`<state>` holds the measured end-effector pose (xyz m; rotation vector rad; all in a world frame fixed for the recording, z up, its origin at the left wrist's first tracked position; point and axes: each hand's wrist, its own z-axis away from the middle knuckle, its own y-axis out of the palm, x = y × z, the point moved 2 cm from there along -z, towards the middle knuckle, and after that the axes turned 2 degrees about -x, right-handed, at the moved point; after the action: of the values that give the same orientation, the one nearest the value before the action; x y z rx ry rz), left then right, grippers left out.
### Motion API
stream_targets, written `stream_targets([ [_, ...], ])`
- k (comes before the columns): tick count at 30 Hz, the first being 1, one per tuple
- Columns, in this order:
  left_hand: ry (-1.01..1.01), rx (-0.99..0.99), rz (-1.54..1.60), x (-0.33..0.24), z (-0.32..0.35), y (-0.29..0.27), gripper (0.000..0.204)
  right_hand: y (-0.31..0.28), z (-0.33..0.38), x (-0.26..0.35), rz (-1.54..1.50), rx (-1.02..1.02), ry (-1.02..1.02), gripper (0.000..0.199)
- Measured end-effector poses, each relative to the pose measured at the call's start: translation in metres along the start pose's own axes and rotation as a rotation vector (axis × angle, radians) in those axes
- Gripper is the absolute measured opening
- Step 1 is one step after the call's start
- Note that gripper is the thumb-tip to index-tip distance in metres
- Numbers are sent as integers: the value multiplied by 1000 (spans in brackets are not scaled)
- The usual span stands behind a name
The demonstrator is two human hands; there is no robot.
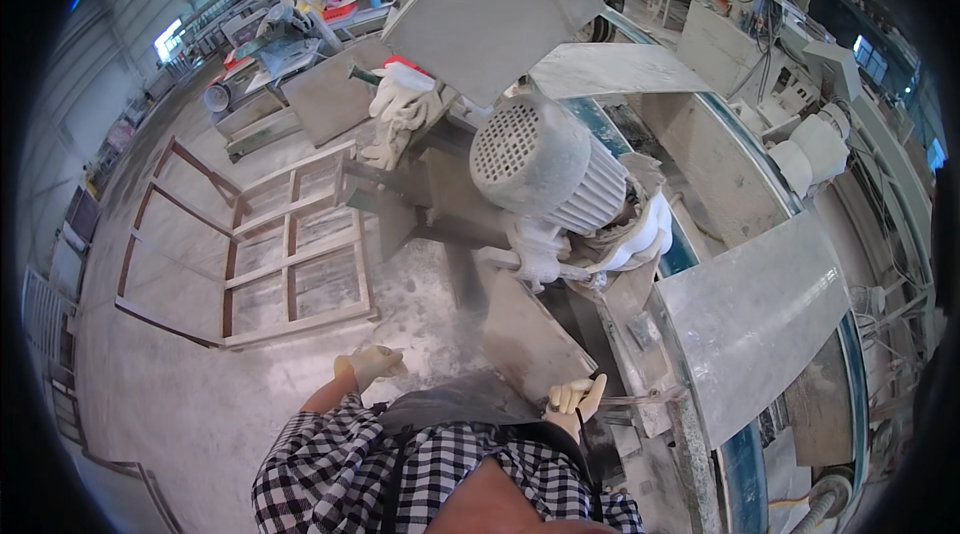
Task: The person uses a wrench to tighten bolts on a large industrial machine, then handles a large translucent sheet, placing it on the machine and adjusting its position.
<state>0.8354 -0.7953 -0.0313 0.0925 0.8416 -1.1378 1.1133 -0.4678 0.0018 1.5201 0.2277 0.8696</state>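
Note:
My left hand (pixel 372 363), in a cream glove, is held out over the pale dusty floor beside my dark apron (pixel 465 402). Its fingers are drawn together, and whether anything lies in them is hidden. At the machine's near edge my right hand (pixel 576 400), gloved alike, has its fingers curled in. Something thin and dark shows by it, too small to name, and a thin rod (pixel 640 399) runs from beside it to the machine. Ahead stands a dusty motor (pixel 545 159) with a perforated round cover. White wrapping (pixel 640 234) surrounds its lower end.
A grey sheet panel (pixel 760 314) covers part of the blue-edged machine at right. Another panel (pixel 500 14) rises behind the motor. White gloves (pixel 405 104) hang beside the motor mount. A metal frame (pixel 290 259) stands on the floor at left, with a cluttered bench (pixel 265 119) beyond.

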Motion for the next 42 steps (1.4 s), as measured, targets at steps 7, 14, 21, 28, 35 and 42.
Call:
stream_targets([
  [7,12,-28,-205,53,-59,-8,41,7,14,28,492,-587,89,45],
  [14,37,362,-30,-9,-131,70,47,49,98,101,980,-736,-87,38],
  [21,329,601,-319,-79,-181,138,41,20,150,132,878,-1096,-230,34],
  [28,300,721,-401,-142,-174,225,39,8,173,153,896,-1210,-178,29],
  [35,435,582,-344,-206,-107,277,36,0,113,221,1050,-926,-93,29],
  [42,406,282,-83,-158,-97,283,38,-3,46,263,1470,-443,255,33],
])
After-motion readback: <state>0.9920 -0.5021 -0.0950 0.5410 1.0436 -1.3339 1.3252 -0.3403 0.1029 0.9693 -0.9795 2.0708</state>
